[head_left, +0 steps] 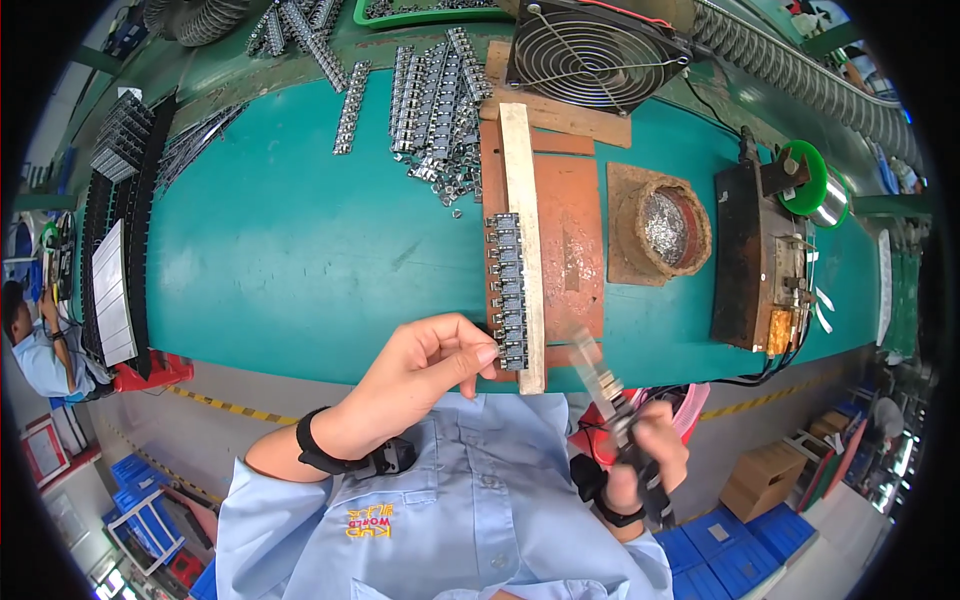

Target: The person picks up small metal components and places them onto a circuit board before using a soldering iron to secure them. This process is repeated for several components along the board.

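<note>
Part strip (509,290) sits on the reddish-brown board (570,240), right against the left side of the pale bar (520,250). Its long axis runs nearly straight away from the person, alongside the bar, tilting slightly left at the far end; near end is close to the table edge. Left hand (420,370) is at that near end, thumb and index fingertips close together, other fingers curled; can't tell if they pinch the strip or only touch it. Right hand (655,455) has fingers wrapped around a dark-handled tool (622,425), blurred, tip pointing away and slightly left, apart from the strip. Loose strips (430,100) are piled beyond, left of the board, mostly pointing away. Right of the board: round pot (675,230) on a flat plate (624,262). Fan (600,55) is at the far end. Green spool (803,178) is far right.
</note>
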